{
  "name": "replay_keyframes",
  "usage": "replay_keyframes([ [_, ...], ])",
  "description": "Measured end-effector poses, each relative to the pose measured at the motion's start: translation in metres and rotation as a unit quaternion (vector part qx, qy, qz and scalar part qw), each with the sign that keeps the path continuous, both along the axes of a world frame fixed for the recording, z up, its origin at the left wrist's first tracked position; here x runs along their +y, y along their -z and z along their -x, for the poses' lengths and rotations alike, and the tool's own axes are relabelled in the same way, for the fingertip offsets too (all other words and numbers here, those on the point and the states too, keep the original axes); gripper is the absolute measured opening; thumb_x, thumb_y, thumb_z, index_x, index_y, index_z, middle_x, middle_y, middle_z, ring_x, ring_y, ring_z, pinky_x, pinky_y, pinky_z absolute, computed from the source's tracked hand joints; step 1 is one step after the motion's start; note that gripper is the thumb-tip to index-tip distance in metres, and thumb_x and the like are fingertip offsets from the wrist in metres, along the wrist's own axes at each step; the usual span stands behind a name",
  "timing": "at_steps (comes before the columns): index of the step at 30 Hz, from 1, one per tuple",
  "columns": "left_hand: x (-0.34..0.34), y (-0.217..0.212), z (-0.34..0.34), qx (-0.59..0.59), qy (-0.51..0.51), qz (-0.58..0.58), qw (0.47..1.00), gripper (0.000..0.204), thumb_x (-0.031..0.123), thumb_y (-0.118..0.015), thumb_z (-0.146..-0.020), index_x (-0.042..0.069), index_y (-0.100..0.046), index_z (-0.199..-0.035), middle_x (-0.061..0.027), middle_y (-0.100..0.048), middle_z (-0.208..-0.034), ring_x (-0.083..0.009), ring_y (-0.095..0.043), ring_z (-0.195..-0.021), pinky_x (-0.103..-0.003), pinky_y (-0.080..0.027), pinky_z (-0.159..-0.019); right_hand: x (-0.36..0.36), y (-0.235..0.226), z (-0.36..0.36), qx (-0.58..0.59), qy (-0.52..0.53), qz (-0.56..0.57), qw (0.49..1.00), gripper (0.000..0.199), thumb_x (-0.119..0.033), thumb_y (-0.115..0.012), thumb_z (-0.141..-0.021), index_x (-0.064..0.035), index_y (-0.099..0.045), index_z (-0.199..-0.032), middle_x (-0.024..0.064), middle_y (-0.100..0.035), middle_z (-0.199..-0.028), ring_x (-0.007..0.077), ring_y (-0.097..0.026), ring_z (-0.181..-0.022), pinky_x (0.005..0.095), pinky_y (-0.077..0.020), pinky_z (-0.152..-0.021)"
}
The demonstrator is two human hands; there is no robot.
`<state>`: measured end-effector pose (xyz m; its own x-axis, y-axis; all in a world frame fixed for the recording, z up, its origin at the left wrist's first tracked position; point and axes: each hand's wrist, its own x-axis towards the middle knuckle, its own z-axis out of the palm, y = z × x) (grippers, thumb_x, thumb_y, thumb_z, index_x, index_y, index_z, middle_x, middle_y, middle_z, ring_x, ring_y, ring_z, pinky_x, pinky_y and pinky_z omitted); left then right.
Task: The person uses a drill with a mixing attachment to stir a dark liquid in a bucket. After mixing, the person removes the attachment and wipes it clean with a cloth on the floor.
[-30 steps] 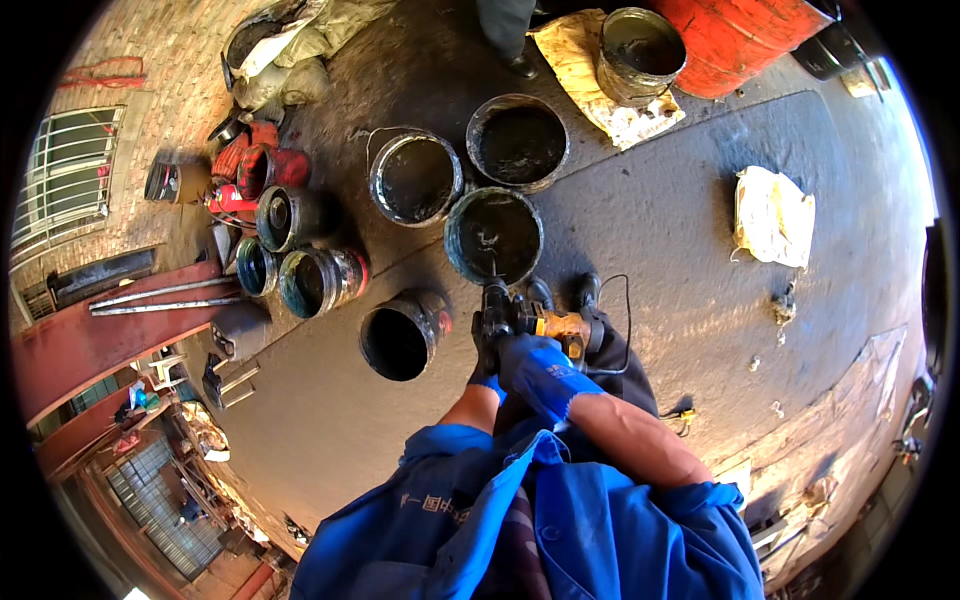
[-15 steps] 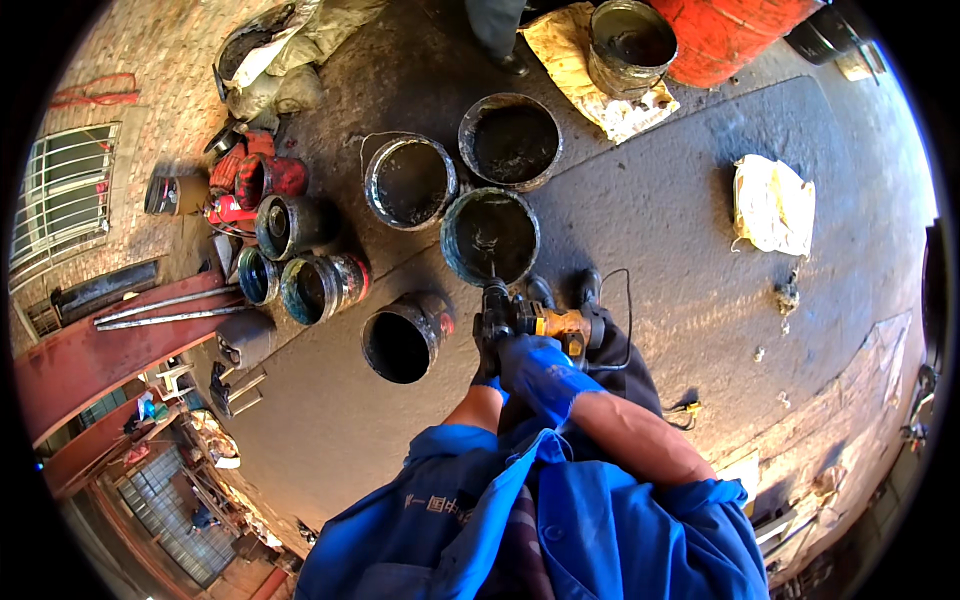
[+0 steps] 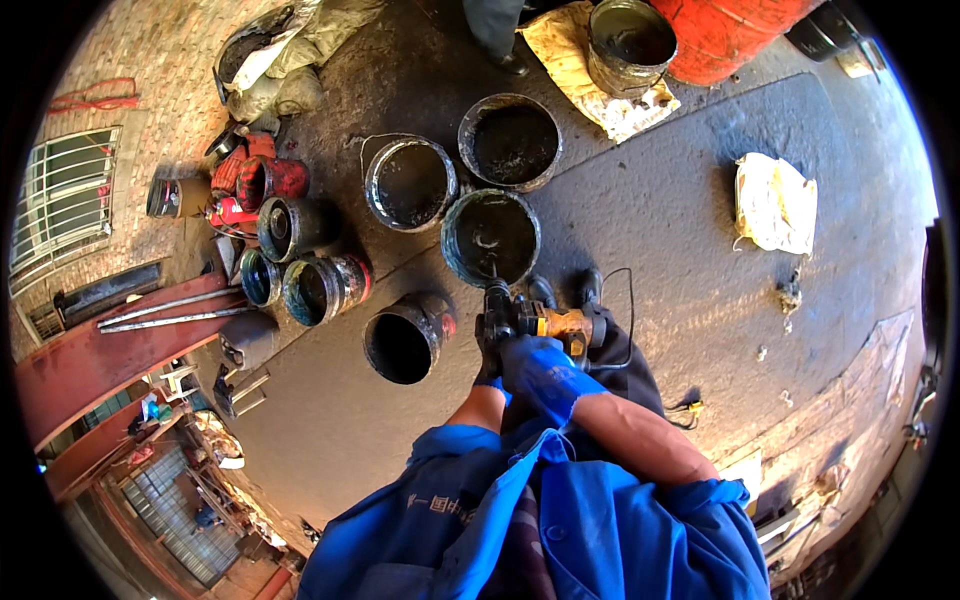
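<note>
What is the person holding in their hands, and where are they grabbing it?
A yellow power drill, gripped by its body and handle with both gloved hands, its mixing rod dipped in a bucket of dark liquid.

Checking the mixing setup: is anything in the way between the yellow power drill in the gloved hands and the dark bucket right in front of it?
Nothing visible. The yellow power drill, gripped by both blue-gloved hands, has its shaft running straight into the round dark bucket of black liquid; neighbouring buckets stand off to the sides.
</note>
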<state>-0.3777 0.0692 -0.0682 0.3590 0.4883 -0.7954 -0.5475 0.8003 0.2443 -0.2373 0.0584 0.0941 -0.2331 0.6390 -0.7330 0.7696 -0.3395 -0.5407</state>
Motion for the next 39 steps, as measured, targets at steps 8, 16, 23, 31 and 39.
replay_keyframes([
  [8, -0.006, 0.001, -0.005, -0.006, 0.002, 0.003, 1.0, 0.032, 0.039, -0.049, -0.104, 0.014, -0.062, -0.12, -0.0035, -0.063, -0.1, -0.0182, -0.061, -0.083, -0.037, -0.054, -0.074, -0.005, 0.002, -0.002, -0.002, 0.008, -0.019, 1.0, 0.019, -0.024, -0.081, -0.072, -0.0193, -0.077, -0.09, 0.0059, -0.075, -0.088, 0.0258, -0.069, -0.072, 0.0445, -0.0534, -0.06],
  [16, -0.002, -0.001, -0.005, -0.014, -0.004, -0.011, 1.0, 0.033, 0.04, -0.048, -0.104, 0.014, -0.062, -0.121, -0.0037, -0.063, -0.101, -0.0186, -0.061, -0.084, -0.037, -0.054, -0.075, -0.007, -0.003, -0.008, 0.009, -0.026, -0.071, 0.997, 0.015, -0.024, -0.079, -0.075, -0.0185, -0.078, -0.089, 0.0046, -0.075, -0.087, 0.0258, -0.069, -0.075, 0.0463, -0.0524, -0.06],
  [23, -0.003, -0.006, -0.019, -0.019, -0.004, -0.025, 0.999, 0.034, 0.04, -0.048, -0.104, 0.015, -0.062, -0.121, -0.0038, -0.063, -0.102, -0.0188, -0.061, -0.085, -0.037, -0.054, -0.076, -0.007, -0.031, -0.023, 0.002, -0.127, -0.157, 0.98, 0.009, -0.023, -0.073, -0.082, -0.0168, -0.078, -0.087, 0.0029, -0.075, -0.088, 0.0263, -0.069, -0.083, 0.0504, -0.0504, -0.063],
  [31, -0.002, -0.01, -0.025, -0.021, 0.001, -0.035, 0.999, 0.035, 0.041, -0.048, -0.104, 0.015, -0.062, -0.122, -0.004, -0.063, -0.103, -0.0191, -0.061, -0.086, -0.038, -0.053, -0.077, -0.01, -0.013, -0.012, 0.027, -0.108, -0.144, 0.983, 0.011, -0.023, -0.077, -0.078, -0.0157, -0.078, -0.087, 0.0041, -0.075, -0.088, 0.0251, -0.069, -0.084, 0.0492, -0.051, -0.064],
  [39, -0.001, -0.013, -0.026, -0.02, 0.003, -0.041, 0.999, 0.036, 0.042, -0.047, -0.104, 0.015, -0.062, -0.122, -0.0041, -0.063, -0.104, -0.0195, -0.061, -0.087, -0.038, -0.053, -0.078, -0.013, -0.004, -0.005, 0.037, -0.101, -0.138, 0.985, 0.017, -0.023, -0.081, -0.073, -0.0147, -0.078, -0.088, 0.0058, -0.075, -0.089, 0.0236, -0.07, -0.085, 0.0472, -0.0521, -0.064],
])
